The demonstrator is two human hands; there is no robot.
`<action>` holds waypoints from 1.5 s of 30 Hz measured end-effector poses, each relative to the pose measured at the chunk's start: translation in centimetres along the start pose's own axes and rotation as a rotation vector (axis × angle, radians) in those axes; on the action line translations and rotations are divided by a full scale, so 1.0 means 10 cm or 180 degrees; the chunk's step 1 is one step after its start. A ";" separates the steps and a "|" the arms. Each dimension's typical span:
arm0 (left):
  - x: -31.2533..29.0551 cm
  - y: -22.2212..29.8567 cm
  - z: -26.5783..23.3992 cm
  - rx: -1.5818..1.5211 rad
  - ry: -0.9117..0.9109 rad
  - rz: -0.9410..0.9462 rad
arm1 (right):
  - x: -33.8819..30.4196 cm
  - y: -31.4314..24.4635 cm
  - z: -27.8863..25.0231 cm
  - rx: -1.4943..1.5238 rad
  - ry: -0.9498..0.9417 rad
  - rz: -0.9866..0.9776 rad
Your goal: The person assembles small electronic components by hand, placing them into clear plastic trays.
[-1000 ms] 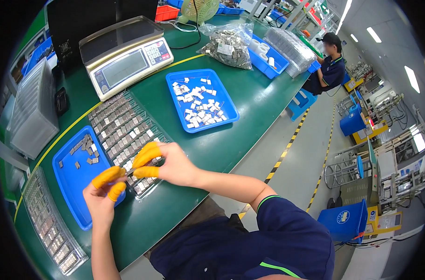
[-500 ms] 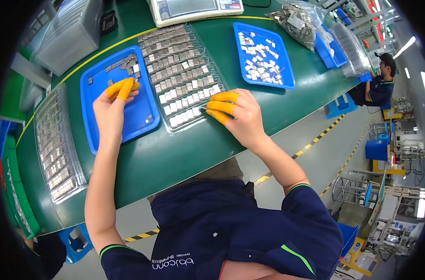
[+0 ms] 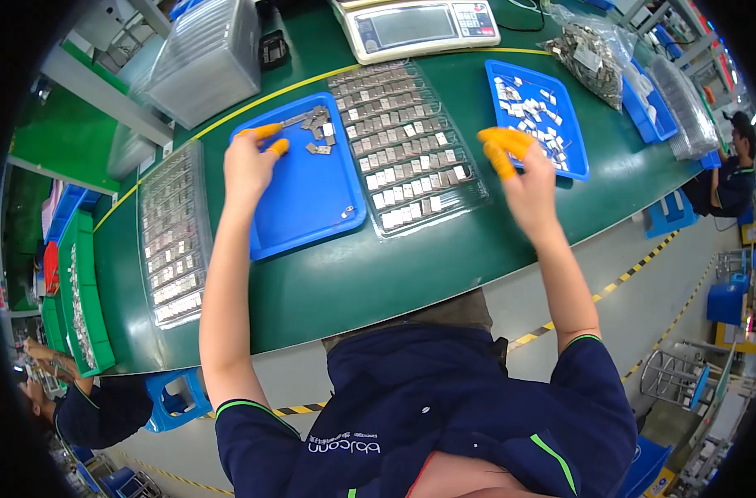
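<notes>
Fingers spread, left hand over blue tray; right hand curled, cannot tell grip.

Grey floor crossed by yellow-and-black tape; blue stools near the green worktable (a yellow line runs along its top).

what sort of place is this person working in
Probably a factory's assembly or sorting area: a digital scale on a green workbench, a clear tray with rows of small parts, and yellow-and-black floor tape.
</notes>
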State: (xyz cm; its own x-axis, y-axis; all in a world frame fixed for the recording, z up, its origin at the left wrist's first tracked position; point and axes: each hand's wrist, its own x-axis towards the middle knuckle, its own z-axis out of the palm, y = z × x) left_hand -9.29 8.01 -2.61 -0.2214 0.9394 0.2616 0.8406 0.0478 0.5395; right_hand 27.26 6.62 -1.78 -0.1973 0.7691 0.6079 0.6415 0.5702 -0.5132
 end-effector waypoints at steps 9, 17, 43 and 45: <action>-0.13 0.12 0.02 0.0463 -0.0218 0.0064 | 0.33 0.82 -0.22 -0.1307 -0.0857 0.0384; -0.24 0.22 -0.03 -0.0501 0.0192 -0.0150 | 0.46 0.91 -0.25 -0.0992 -0.0666 0.1201; -0.74 0.69 0.09 -0.3952 -0.0420 -0.0865 | 0.51 0.05 0.10 -0.0893 0.0334 -0.0698; -0.80 0.73 0.08 -0.4002 -0.0518 -0.0918 | 0.36 -0.46 0.31 0.0993 -0.0198 0.0275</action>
State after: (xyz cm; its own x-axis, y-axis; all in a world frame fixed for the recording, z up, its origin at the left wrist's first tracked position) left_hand -0.95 1.13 -1.43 -0.1787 0.9831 -0.0406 -0.2830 -0.0118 0.9590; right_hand 21.32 7.63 0.86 -0.2029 0.8292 0.5209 0.4017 0.5556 -0.7280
